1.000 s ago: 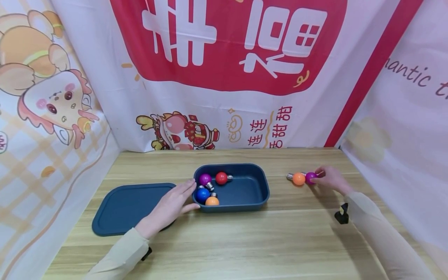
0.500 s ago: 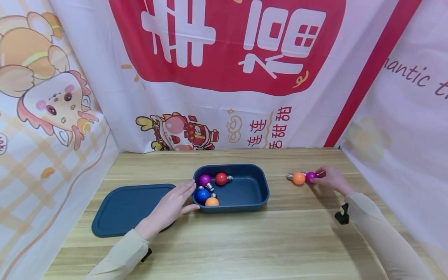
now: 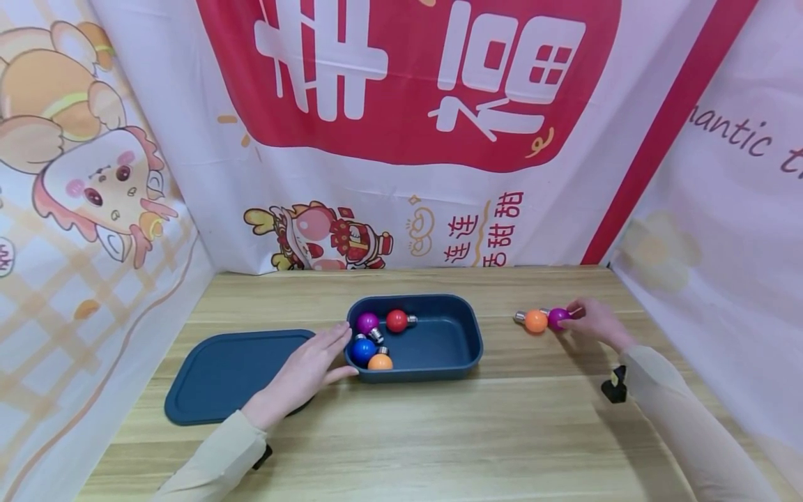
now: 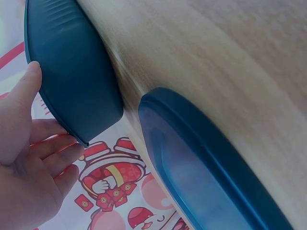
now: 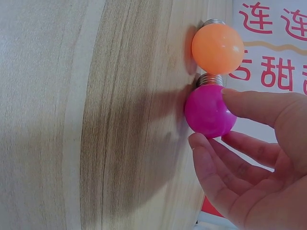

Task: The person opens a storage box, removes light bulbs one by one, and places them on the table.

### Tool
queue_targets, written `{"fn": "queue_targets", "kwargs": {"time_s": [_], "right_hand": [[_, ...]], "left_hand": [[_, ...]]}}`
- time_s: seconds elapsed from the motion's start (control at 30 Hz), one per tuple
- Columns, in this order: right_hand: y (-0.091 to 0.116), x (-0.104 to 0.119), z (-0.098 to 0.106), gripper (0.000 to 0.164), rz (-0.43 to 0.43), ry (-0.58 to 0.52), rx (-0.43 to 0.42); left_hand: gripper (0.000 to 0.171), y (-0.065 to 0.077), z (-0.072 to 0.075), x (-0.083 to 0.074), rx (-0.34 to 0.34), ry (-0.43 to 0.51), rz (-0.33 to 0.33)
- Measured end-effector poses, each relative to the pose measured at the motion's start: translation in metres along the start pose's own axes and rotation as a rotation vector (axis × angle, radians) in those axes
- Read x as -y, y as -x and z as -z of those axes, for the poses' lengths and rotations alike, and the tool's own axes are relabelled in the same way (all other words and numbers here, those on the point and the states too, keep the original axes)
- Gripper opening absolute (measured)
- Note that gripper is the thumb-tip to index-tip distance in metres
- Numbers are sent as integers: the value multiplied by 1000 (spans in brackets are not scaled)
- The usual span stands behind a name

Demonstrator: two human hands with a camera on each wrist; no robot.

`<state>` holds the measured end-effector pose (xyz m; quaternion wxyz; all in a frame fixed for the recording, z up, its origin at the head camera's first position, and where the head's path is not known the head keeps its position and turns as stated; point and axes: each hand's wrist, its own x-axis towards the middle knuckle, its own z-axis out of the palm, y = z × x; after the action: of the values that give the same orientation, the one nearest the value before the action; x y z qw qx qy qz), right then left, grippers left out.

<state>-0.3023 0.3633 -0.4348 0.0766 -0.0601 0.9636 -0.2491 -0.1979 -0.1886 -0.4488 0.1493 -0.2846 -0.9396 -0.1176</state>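
- Head view: showing red bulb (image 3: 396, 320), blue bulb (image 3: 363, 351), purple bulb (image 3: 367, 322) and orange bulb (image 3: 380, 362) inside the box (image 3: 433, 374), with lid (image 3: 232, 376) off, on the counter (image 3: 439, 439); seemingly running past halfway.
- Left wrist: spreading left hand (image 4: 24, 177) against the box's rim.
- Right wrist: pinching loose purple bulb (image 5: 211, 112) with right hand (image 5: 280, 179) on the counter, beside loose orange bulb (image 5: 218, 49); apparently leaving both to box.

A wood-grain tabletop (image 3: 401, 446) bears a dark blue lid (image 3: 219, 380), a matching open container (image 3: 414, 375) and, at right, an orange light bulb (image 3: 536, 321) beside a purple light bulb (image 3: 557, 319).
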Motion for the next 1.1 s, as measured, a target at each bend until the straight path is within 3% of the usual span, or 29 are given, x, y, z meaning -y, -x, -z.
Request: {"fn": "queue_targets", "kwargs": {"time_s": [0.53, 1.1], "right_hand": [[2, 0, 0, 45, -6, 6, -2], [3, 1, 0, 42, 16, 32, -22]], "left_hand": [[70, 1, 0, 0, -37, -7, -23], [71, 1, 2, -2, -2, -1, 0]]}}
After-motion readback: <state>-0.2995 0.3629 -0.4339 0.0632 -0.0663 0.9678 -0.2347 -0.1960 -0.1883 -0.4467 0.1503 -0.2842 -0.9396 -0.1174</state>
